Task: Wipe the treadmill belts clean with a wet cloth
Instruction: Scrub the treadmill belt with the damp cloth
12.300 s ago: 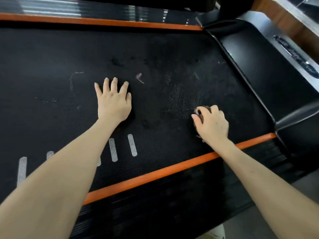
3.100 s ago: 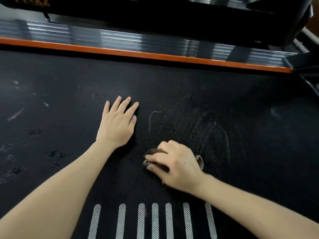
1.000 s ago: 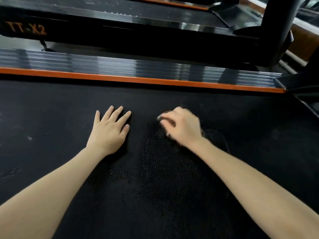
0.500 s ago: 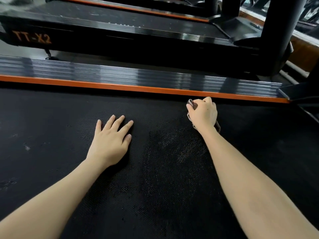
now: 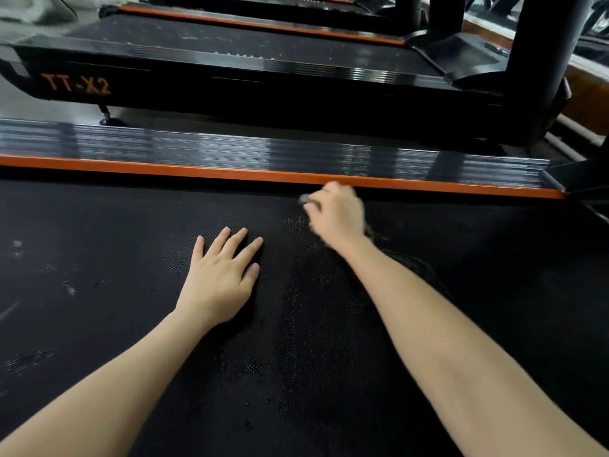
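Blurred fingers of the right hand (image 5: pixel 336 216) curl over a dark cloth (image 5: pixel 304 198) peeking out at their left, its lie too smeared to tell. Beside them the left hand (image 5: pixel 220 275) presses flat, fingers straight and spread, on the black belt (image 5: pixel 99 258), whose long axis runs side to side, parallel to the orange rail (image 5: pixel 164 168) just beyond the right fingertips

Your left hand (image 5: pixel 220 279) lies flat, fingers spread, near the middle of the black treadmill belt (image 5: pixel 99 225). Your right hand (image 5: pixel 336 216), blurred, grips a dark cloth (image 5: pixel 305 198) against the belt at its far edge, just beside the orange strip (image 5: pixel 197 171). Pale smudges (image 5: pixel 16 249) mark the belt toward its left edge. Beyond the ribbed side rail (image 5: pixel 230 150) stands another treadmill (image 5: pixel 230 80) lettered TT-X2
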The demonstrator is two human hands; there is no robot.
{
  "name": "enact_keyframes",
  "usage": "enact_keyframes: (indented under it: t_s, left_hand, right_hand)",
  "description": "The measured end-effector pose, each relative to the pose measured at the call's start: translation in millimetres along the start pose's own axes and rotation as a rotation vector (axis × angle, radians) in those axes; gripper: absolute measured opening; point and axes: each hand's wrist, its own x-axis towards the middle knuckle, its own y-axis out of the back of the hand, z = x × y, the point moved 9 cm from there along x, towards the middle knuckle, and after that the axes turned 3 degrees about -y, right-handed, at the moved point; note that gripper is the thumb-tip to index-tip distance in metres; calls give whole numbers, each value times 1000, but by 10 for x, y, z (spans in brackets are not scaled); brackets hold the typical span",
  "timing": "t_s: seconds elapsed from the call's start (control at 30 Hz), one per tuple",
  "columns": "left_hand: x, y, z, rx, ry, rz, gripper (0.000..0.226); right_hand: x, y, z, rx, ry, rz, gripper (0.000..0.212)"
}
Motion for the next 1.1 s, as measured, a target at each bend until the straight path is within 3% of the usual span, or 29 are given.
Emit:
enact_keyframes:
  t_s: [0.1,0.2,0.27,0.37,0.47,0.53,0.6,0.67,0.73,0.87,0.97,1.03,1.1]
  left_hand:
    - [12,-14,1,28,21,-5,81]
    - [13,-35,22,70,36,-18,82]
    - [10,-31,33,66,36,-25,78]
    - [22,-22,13,23,39,-26,66]
    - [5,-7,-18,-6,24,-16,72]
    - [-11,7,-14,-27,18,-7,71]
    - [-6,6,-15,-25,32,2,55]
    - [17,-10,-9,-16,40,-2,47]
    - [15,-16,-11,-14,43,-13,48]
    - [6,-2,-15,-29,40,-11,48]
    - [-5,21,-5,-15,36,-5,48]
    - [-10,25,-5,-12,35,-9,48]
    - [-6,21,-3,-10,35,-12,47]
  right_hand:
    - [69,146,708,-76,-278,67,27]
    - [115,119,636,-68,-378,106,30]
    - [126,-1,262,11,-306,79,32]
    - [-28,-181,-423,119,-53,-5,27]
    - [-82,-117,-377,107,69,-54,25]
    - [-4,-1,127,15,-39,-3,25]
    - [14,159,655,-47,-228,81,26]
    - [-58,208,708,-88,-283,105,27]
    - [-239,200,420,-37,-212,63,25]
    - [-1279,459,-416,192,164,7,20]
    - [-2165,741,-764,335,436,-173,22]
    - [-2208,769,-695,320,509,-218,21]
    - [-1804,658,-481,226,405,-130,24]
